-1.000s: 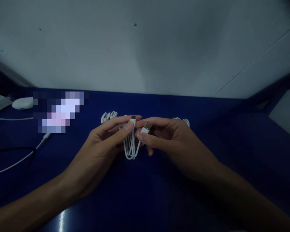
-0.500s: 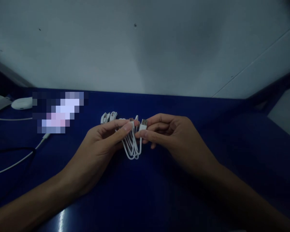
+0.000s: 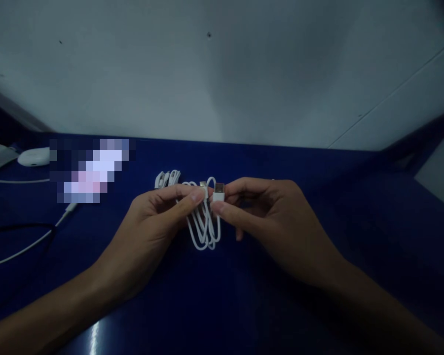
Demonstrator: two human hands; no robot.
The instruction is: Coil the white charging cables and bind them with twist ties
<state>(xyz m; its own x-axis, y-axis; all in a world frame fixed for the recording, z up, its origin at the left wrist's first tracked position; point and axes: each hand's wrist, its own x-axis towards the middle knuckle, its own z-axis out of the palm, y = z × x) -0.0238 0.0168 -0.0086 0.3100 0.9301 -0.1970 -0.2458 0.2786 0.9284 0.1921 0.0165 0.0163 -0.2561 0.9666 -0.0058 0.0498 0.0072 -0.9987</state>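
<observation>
A white USB cable (image 3: 202,231) is gathered in loops between my two hands, above the blue tabletop. My left hand (image 3: 163,212) pinches the looped part together with one metal-tipped end between thumb and forefinger. Between the thumb and fingers of my right hand (image 3: 261,204) is the white USB-A plug (image 3: 218,191), its metal end pointing up and away from me. Below the fingers the loops hang free. Just beyond my left hand lies another bundled white cable (image 3: 168,178), partly covered by that hand.
On the left, a pixelated bright device (image 3: 96,170) has a white cord (image 3: 64,217) running from its lower end. A rounded white object (image 3: 33,157) lies beside it, near a dark cable (image 3: 18,227). A pale wall (image 3: 151,74) rises behind the blue table (image 3: 207,305).
My right hand has turned the USB-A plug more upright and squarely toward me. The loops now hang slightly lower, and the left hand has barely shifted.
</observation>
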